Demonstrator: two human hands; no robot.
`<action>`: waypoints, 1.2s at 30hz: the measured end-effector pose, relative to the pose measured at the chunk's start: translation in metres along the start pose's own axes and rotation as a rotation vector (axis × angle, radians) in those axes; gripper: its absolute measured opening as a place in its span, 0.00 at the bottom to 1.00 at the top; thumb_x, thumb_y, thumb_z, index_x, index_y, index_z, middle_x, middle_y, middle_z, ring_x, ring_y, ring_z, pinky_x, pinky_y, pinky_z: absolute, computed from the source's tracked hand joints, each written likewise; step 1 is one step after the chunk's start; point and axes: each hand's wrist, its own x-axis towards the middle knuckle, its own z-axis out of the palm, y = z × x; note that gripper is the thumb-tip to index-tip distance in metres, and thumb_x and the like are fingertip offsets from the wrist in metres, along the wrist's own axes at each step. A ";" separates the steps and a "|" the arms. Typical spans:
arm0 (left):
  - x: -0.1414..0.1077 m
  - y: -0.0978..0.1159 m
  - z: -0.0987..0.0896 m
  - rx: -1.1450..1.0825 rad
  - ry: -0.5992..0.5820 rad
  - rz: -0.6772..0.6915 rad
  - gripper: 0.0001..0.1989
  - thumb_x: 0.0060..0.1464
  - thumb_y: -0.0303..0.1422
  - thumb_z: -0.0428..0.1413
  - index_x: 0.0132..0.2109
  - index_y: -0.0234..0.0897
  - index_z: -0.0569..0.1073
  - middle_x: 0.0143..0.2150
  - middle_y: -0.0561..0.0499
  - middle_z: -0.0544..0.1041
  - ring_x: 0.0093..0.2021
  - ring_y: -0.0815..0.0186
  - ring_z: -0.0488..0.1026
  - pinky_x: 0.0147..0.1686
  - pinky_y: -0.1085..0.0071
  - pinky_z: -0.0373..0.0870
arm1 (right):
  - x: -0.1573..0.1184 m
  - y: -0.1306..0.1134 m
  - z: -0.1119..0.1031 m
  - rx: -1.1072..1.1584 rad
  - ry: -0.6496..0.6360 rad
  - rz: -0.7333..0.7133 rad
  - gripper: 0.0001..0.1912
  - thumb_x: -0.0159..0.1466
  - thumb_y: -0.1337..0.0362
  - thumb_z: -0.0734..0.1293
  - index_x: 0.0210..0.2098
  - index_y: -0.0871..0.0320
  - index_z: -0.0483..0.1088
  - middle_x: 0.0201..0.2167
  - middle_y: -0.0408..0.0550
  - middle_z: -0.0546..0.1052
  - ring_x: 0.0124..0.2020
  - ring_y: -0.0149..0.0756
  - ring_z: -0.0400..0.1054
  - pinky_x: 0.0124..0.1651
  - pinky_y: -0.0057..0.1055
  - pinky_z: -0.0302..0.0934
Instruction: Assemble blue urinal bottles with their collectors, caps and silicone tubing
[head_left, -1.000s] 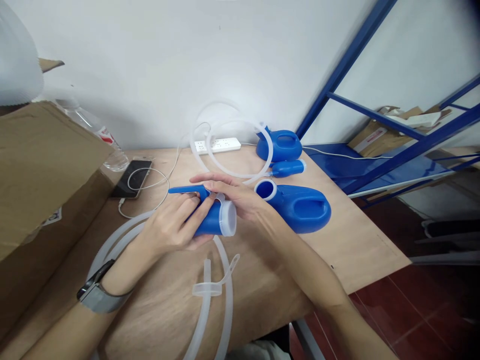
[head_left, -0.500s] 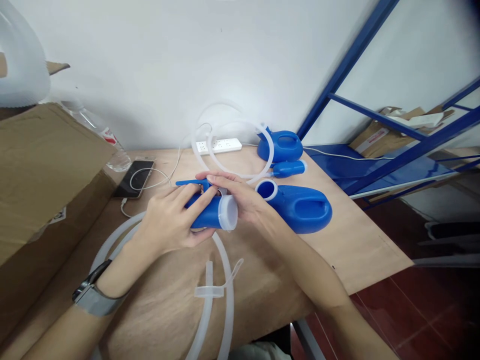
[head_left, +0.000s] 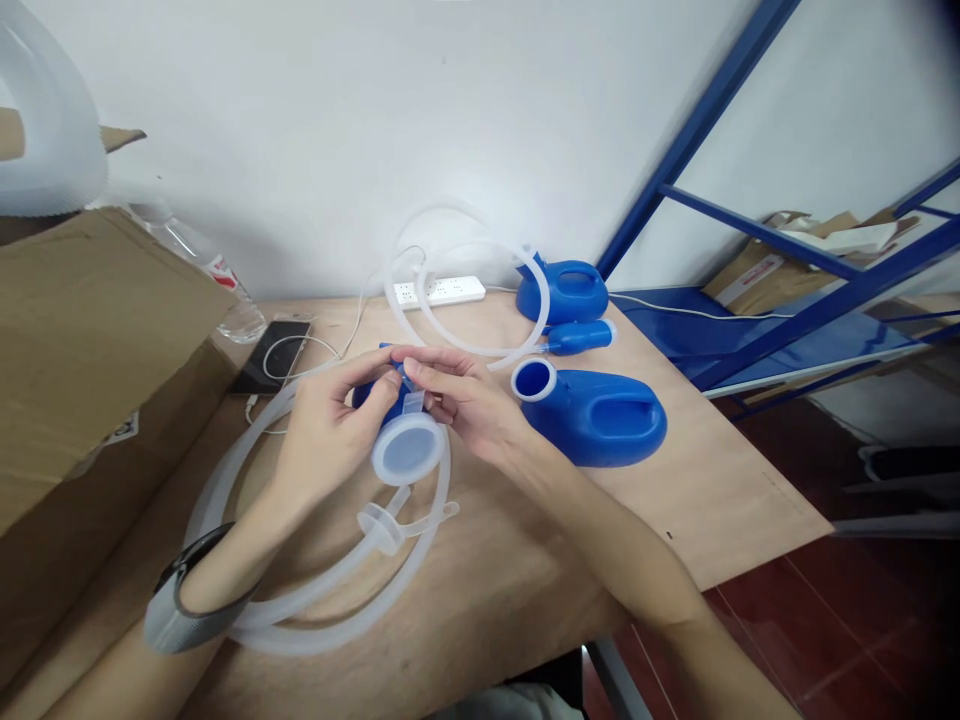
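Observation:
My left hand [head_left: 326, 420] is wrapped round a short blue tube-shaped piece [head_left: 393, 406], thumb along its side. A round translucent cap [head_left: 409, 452] covers the end facing me, joined by a short strap [head_left: 414, 402]. My right hand [head_left: 480, 405] closes its thumb and fingertips on the piece's upper side, beside the strap; the exact grip is partly hidden. Below lies a coiled translucent hose [head_left: 300, 638], its end carrying a flanged stopper [head_left: 384, 527] with a strap. To the right, a blue handled bottle [head_left: 600, 420] rests on its side, its white-rimmed mouth uncapped.
At the back are another blue bottle [head_left: 562, 290], a similar blue tube [head_left: 579, 337], a second hose loop [head_left: 544, 300] and a power strip [head_left: 450, 291]. A phone [head_left: 274, 357], water bottle [head_left: 240, 315] and cardboard box [head_left: 97, 340] stand left. A blue rack [head_left: 697, 130] is at right.
The blue tube has been turned so its cap faces me more and sits lower left. My left hand's grip has shifted, and the hose end with the stopper has swung left and up.

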 end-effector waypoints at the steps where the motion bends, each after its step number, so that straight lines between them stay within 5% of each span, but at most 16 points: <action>1: 0.000 0.001 -0.001 -0.020 -0.003 -0.030 0.16 0.64 0.42 0.60 0.52 0.41 0.86 0.44 0.48 0.89 0.42 0.55 0.86 0.44 0.60 0.81 | -0.001 -0.001 0.001 0.037 0.010 0.010 0.20 0.52 0.54 0.84 0.41 0.54 0.82 0.26 0.37 0.75 0.24 0.24 0.62 0.24 0.24 0.52; 7: -0.001 0.009 -0.004 -0.081 -0.028 -0.110 0.17 0.62 0.43 0.64 0.55 0.43 0.86 0.55 0.48 0.86 0.53 0.52 0.85 0.56 0.62 0.80 | -0.002 -0.004 0.002 0.114 0.029 0.021 0.25 0.45 0.56 0.88 0.33 0.56 0.75 0.26 0.37 0.78 0.23 0.23 0.68 0.26 0.22 0.61; 22: 0.000 0.003 -0.012 0.055 0.012 0.035 0.16 0.67 0.43 0.60 0.56 0.44 0.85 0.52 0.48 0.87 0.31 0.67 0.80 0.28 0.76 0.73 | 0.000 -0.009 -0.001 0.104 0.035 0.023 0.22 0.43 0.57 0.89 0.32 0.58 0.83 0.28 0.41 0.83 0.28 0.27 0.77 0.37 0.25 0.75; 31: 0.000 0.002 -0.013 0.105 -0.039 0.121 0.15 0.70 0.39 0.57 0.56 0.43 0.85 0.51 0.50 0.87 0.39 0.61 0.86 0.45 0.68 0.81 | 0.004 -0.002 -0.004 -0.002 0.009 -0.158 0.17 0.44 0.61 0.88 0.29 0.56 0.81 0.24 0.38 0.81 0.24 0.26 0.74 0.32 0.24 0.72; 36: 0.001 0.000 -0.014 0.127 -0.060 0.171 0.16 0.69 0.36 0.57 0.57 0.42 0.84 0.48 0.52 0.88 0.35 0.64 0.85 0.38 0.70 0.81 | 0.004 -0.002 -0.005 -0.056 0.006 -0.193 0.19 0.44 0.59 0.88 0.29 0.56 0.80 0.25 0.39 0.81 0.24 0.27 0.74 0.33 0.26 0.73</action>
